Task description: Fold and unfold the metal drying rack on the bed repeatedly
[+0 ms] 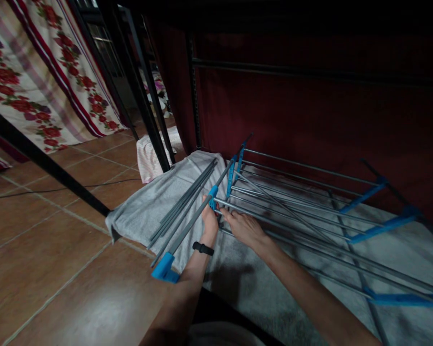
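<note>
Head view: Your left hand (210, 222) is closed around 1 blue bracket (212, 196) on the gray rail (189, 225). Your right hand (244, 228) appears to pinch 1 rod (217, 211) there. Progress: several rods already span the rack (299, 164); loose rods (185, 200), left of it, lie apparently unfitted on the gray cloth (137, 216).

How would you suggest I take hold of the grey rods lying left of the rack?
Probably around mid-length, from above and the left: the grey rods lie nearly parallel, close together on the cloth, while the rack's side bar flanks them on the right.
</note>
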Action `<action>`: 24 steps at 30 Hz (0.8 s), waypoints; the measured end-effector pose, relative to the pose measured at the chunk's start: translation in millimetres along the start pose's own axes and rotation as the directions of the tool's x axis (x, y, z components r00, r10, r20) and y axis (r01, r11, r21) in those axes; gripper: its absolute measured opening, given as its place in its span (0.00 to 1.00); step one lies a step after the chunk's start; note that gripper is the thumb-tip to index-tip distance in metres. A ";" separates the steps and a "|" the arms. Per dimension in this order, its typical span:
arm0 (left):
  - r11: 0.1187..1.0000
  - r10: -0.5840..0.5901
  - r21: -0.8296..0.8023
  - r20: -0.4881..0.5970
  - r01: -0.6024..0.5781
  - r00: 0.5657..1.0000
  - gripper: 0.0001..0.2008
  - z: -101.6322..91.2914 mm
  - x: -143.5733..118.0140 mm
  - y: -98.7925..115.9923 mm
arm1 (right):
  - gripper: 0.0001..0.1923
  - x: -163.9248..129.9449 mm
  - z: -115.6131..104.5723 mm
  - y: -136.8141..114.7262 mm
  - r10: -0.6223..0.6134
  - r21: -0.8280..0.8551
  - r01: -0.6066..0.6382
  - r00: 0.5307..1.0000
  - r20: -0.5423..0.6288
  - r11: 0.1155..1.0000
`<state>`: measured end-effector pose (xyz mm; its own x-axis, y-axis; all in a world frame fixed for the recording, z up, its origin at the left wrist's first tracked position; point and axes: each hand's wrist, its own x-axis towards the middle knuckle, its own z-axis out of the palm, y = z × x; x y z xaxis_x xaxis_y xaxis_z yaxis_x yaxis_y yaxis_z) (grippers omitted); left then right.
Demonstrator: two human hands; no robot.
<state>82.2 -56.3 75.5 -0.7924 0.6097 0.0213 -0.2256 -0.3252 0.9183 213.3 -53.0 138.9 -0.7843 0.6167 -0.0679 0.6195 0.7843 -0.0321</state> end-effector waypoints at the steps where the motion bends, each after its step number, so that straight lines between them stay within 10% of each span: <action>1: 1.000 0.001 0.007 -0.001 -0.001 1.000 0.18 0.1 -0.1 -0.5 | 0.26 0.0 1.0 0.6 -0.001 0.005 0.001 1.000 -0.009 1.000; 18: 0.993 0.016 0.115 -0.089 -0.006 0.996 0.16 7.8 7.1 0.6 | 0.23 0.4 6.1 0.0 -0.043 0.086 0.059 0.984 -0.173 0.995; 24: 0.990 -0.004 0.139 -0.091 0.016 0.996 0.16 14.6 14.5 4.2 | 0.22 -72.1 33.4 14.7 -0.001 0.115 0.076 0.836 -0.548 0.990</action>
<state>78.1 -38.3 85.5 -0.8396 0.5428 -0.0182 -0.1579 -0.2118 0.9645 280.1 -88.2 109.9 -0.6748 0.5518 0.4900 0.5576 0.8162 -0.1513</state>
